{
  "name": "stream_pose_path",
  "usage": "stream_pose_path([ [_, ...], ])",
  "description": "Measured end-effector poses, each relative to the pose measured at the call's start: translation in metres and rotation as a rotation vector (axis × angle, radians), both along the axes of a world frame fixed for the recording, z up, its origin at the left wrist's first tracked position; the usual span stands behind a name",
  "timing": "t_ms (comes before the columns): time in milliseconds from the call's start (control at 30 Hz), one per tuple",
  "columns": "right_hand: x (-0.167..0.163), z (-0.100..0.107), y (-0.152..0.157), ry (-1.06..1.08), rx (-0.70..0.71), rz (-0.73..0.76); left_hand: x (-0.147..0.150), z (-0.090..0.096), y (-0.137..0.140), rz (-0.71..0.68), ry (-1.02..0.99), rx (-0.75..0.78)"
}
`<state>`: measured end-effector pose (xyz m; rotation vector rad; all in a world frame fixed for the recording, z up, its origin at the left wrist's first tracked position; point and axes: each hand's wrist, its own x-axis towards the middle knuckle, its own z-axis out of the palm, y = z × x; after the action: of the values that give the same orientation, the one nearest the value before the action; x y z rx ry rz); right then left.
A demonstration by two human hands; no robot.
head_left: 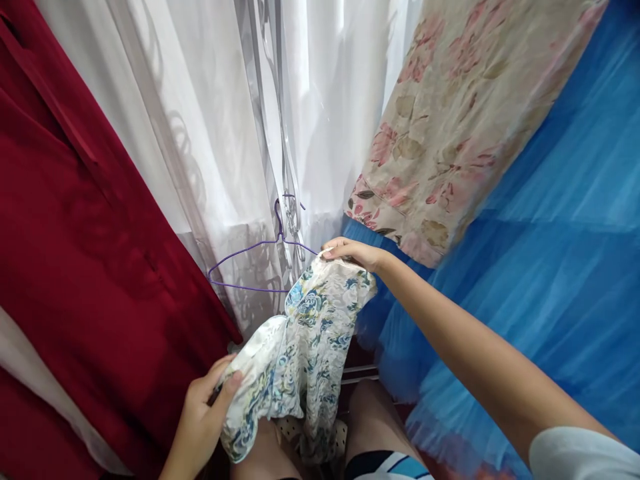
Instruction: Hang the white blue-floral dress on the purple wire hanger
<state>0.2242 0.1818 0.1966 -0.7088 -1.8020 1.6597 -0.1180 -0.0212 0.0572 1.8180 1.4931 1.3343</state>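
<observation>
A white blouse (320, 327) with blue and yellow-green flowers is stretched between my two hands over my lap. My left hand (207, 393) grips its lower left edge, thumb on top. At the upper right, my right hand (350, 252) pinches the shoulder edge. A purple wire hanger (245, 251) hangs by its hook behind the blouse. Its left side shows bare, while its right end runs behind or into the cloth near my right hand; I cannot tell which.
White curtains (210, 133) with grey ribbons (267, 120) hang ahead. Red cloth (85, 233) drapes down the left. On the right hang a cream cloth with pink flowers (425, 147) and blue tulle (500, 320). My bare legs (373, 420) are below.
</observation>
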Motion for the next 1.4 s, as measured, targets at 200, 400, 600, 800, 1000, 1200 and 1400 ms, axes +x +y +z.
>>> stream_pose_path([
  [200,0.001,0.007,-0.014,-0.025,-0.022,0.033,-0.069,-0.020,0.073,0.089,0.492,0.160],
  [400,-0.001,0.011,-0.018,-0.082,-0.037,0.034,-0.096,0.026,0.140,0.168,0.424,0.171],
  [600,-0.005,0.001,-0.016,-0.037,-0.142,-0.004,-0.079,0.108,0.173,0.126,0.272,0.254],
  [800,0.002,-0.015,-0.017,0.138,-0.227,0.077,-0.019,0.139,0.173,-0.021,0.124,0.195],
  [1000,0.034,-0.023,-0.015,0.113,0.031,-0.224,-0.002,0.122,0.164,0.130,0.078,0.269],
  [1200,0.052,-0.073,-0.049,0.212,0.161,-0.533,-0.020,0.076,0.136,0.196,0.166,0.233],
  [1400,0.044,-0.081,-0.093,0.251,0.226,-0.652,-0.046,0.033,0.122,0.226,-0.170,0.123],
])
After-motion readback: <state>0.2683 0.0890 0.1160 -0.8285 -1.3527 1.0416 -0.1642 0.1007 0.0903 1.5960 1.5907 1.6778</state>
